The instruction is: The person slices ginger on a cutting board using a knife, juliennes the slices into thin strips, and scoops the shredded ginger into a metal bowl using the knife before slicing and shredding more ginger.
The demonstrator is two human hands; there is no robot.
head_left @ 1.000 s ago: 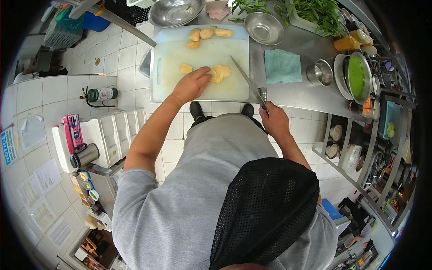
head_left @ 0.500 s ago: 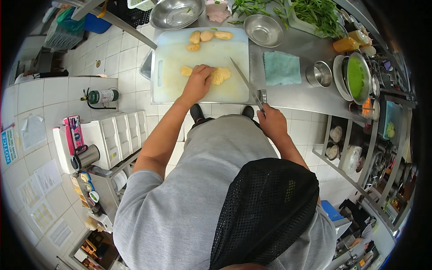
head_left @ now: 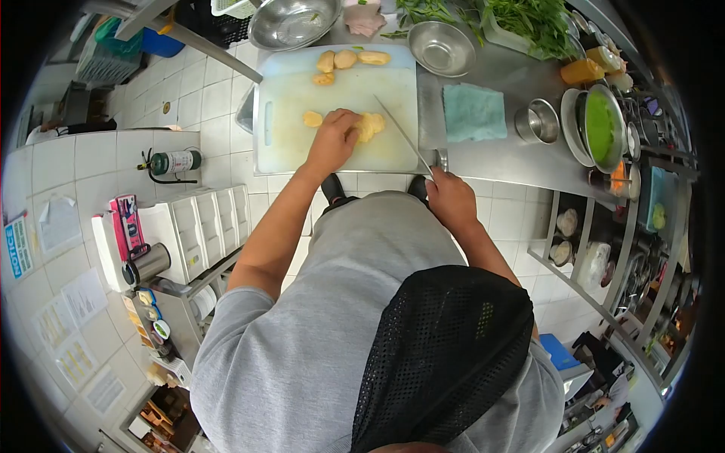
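Note:
On the white cutting board lie thin pale-yellow slices, apparently of peeled ginger. My left hand is closed, its curled fingertips pressing on the ginger at the left of the slices; what sits under the fingers is partly hidden. A single cut piece lies just left of that hand. My right hand grips the handle of a long kitchen knife. Its blade slants up and left over the board's right side, near the slices but apart from them. Several peeled whole pieces rest at the board's far edge.
Right of the board are a folded green cloth, a small steel pot and a bowl of green liquid. Steel bowls and a tray of leafy greens stand behind. A metal post rises at the left.
My right hand has shifted slightly left, bringing the knife closer to the slices with its blade turned more edge-on. My left hand stays nearly in place on the ginger.

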